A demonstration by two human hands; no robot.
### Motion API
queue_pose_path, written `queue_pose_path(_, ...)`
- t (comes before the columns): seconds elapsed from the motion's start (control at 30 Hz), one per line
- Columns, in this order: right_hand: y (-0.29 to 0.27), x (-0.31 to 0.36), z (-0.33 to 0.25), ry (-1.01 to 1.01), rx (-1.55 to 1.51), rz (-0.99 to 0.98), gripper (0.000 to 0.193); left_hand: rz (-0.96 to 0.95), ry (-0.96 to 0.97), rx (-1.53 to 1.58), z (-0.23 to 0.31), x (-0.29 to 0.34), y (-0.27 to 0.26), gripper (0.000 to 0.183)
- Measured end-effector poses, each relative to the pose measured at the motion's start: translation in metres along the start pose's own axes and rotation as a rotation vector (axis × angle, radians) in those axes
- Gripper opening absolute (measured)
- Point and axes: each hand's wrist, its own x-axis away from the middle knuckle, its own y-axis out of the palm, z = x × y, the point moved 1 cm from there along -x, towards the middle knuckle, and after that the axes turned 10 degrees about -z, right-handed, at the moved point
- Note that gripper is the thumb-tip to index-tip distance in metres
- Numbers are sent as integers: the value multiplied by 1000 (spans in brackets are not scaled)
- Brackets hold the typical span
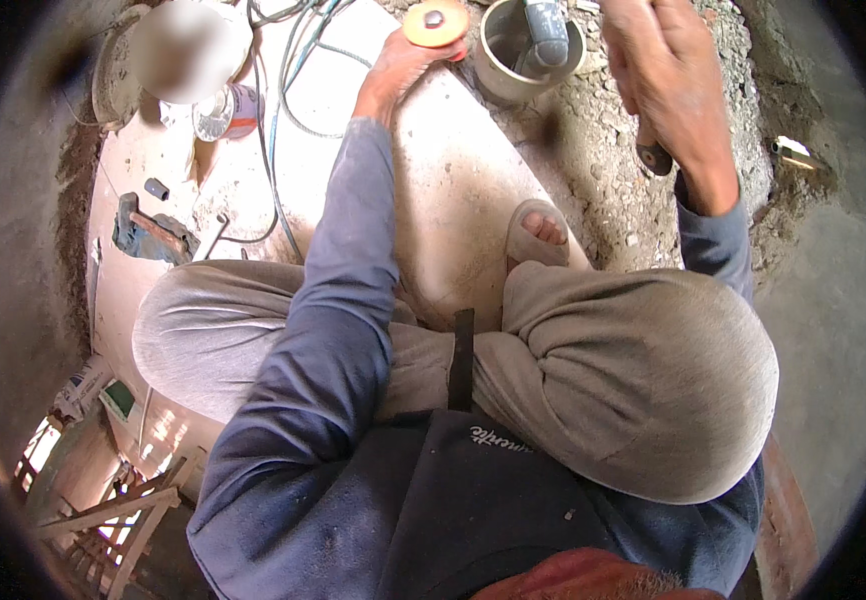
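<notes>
I am crouched over a pale concrete slab (463, 190). My left hand (403, 65) reaches forward and grips a small round orange-topped tin (435, 22) at the slab's far edge. My right hand (668, 75) is raised over the rubble and closed around a tool with a dark handle; only the handle's end (653, 158) shows below the fist. Between the hands stands a wide grey pipe opening (498, 65) with a smaller grey pipe fitting (545, 35) sticking out of it.
Blue and grey cables (283, 110) run across the slab at left, near a round can (228, 110) and a blue-green tool (153, 235). Gravel (613, 170) lies at right. My sandalled foot (543, 230) rests on the slab. Wooden framing (113, 515) shows far below at lower left.
</notes>
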Motion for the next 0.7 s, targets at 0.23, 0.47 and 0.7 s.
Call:
queue_pose_path(0.23, -12, 32, 20, 142, -238, 17, 24, 155, 194, 255, 50, -25, -33, 33)
queue_pose_path(0.47, 13, 38, 27, 255, -311, -37, 19, 121, 308, 113, 51, -21, 13, 33)
queue_pose_path(0.7, 43, 32, 41, -104, 73, 75, 15, -39, 376, -27, 52, -20, 17, 23)
